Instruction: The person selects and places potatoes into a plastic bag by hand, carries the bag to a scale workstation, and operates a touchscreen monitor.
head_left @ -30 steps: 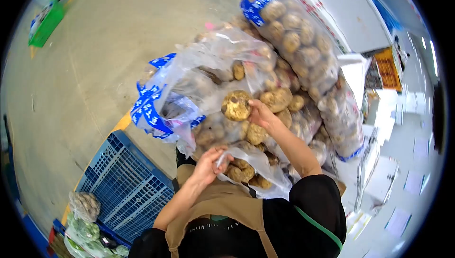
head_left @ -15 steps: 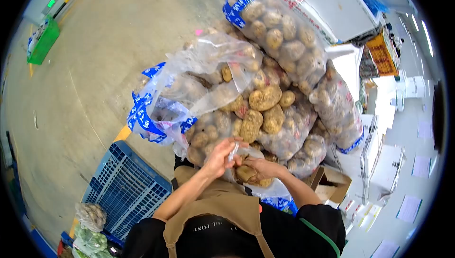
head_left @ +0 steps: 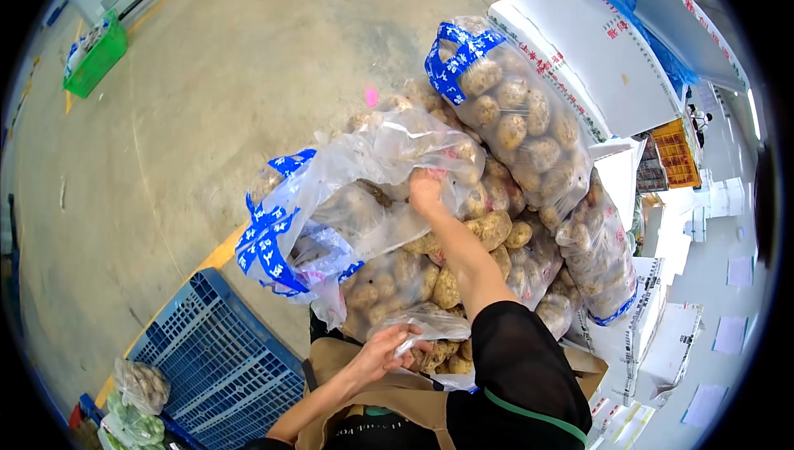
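My left hand pinches the rim of a small clear plastic bag close to my apron. Potatoes lie inside that bag. My right arm stretches forward across the pile, and my right hand is at the mouth of a large open clear bag with blue printed handles. Its fingers are hidden, so I cannot tell what they grasp. Loose potatoes rest beside my forearm, on top of other filled bags.
A full potato bag leans against white foam boxes at the back right. Another filled bag stands to the right. At lower left lies a blue plastic pallet; a green crate sits farther off on the floor.
My right hand has left the small bag and reached forward to the large open bag. My left hand still holds the small bag's rim. The camera view has shifted.
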{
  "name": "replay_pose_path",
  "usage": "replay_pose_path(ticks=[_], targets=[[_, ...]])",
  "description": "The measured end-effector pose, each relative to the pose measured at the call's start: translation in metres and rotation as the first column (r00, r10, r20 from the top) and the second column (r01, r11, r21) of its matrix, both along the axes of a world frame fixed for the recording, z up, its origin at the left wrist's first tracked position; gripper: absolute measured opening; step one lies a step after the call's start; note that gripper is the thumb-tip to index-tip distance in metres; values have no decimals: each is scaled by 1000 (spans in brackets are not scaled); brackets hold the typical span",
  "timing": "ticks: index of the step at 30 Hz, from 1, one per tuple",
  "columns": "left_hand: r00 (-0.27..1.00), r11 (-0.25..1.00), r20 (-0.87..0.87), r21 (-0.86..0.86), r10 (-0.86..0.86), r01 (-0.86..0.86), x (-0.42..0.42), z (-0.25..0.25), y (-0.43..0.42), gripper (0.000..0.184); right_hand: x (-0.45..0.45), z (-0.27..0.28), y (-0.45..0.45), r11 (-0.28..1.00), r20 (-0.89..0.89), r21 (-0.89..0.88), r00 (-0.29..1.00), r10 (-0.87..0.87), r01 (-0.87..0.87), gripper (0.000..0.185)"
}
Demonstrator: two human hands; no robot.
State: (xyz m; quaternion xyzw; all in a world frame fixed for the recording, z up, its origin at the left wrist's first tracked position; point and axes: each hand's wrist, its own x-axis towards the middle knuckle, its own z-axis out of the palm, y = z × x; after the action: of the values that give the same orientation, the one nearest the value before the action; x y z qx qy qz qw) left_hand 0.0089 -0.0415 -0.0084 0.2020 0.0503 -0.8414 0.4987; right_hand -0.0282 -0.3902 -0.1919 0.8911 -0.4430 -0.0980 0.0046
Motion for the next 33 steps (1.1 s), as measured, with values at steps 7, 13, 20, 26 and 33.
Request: replay_pose_path(ticks=[7,13,20,26,33], targets=[[1000,1000,-7,6,5,-5,4,-7,-2,41,-23,-34,-22,998,-108,-41,993,45,-50,27],[1000,1000,24,21,-10,10,8,-4,-10,40,-42,-17,-9,975,142,62,965,-222,215,20],[996,1000,87,2,11,-12,7,-8,-9,36,-27,-22,-11,975,151,202,981,-122,90,22],[993,987,-20,114,116,-113,5,-19,-11,29,-57,100,22,622,535,769,677,-505,-145,54],[980,966,18,162,200,-201,0,-10,-31,29,-186,188,147,-351,145,879,882,-449,-323,71]])
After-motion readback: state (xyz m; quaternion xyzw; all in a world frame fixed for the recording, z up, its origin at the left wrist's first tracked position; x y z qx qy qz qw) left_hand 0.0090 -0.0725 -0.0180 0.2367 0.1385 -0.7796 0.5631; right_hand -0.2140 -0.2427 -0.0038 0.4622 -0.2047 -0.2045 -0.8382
